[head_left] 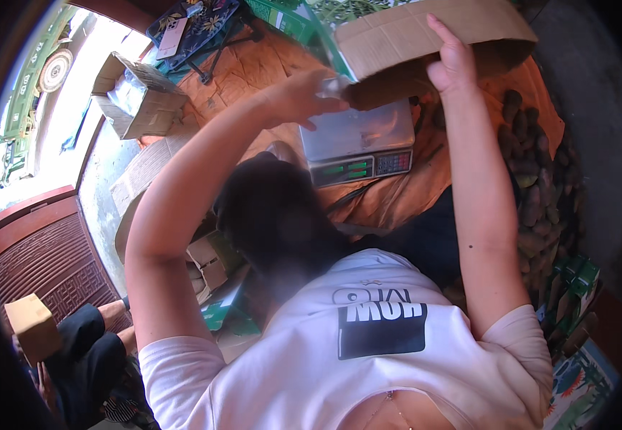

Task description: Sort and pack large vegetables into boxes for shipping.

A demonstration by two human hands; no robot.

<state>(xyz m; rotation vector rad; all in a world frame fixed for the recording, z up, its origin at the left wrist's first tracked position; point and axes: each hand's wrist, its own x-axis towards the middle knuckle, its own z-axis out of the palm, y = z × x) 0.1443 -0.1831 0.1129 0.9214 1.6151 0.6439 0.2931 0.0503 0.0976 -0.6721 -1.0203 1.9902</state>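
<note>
- While the right hand [456,64] grips the near edge of a cardboard box [411,43], one digit stretches along its brown face; the other fingers are partly hidden.
- The left hand [302,97] is at the box's left corner, fingers parted; I cannot tell whether they pinch it.
- That box is at the far right, tilted, over the far part of a scale [357,136]; whether it rests there, I cannot tell.
- Beneath the scale spreads an orange sheet [217,68].
- To the right, oblong dark produce [533,201] lies heaped.
- Far left, a phone [172,37] lies on a floral seat [210,25], with an open carton [149,115] nearer.
- Near left, another person in dark clothes [85,340] has a small box [35,326].
</note>
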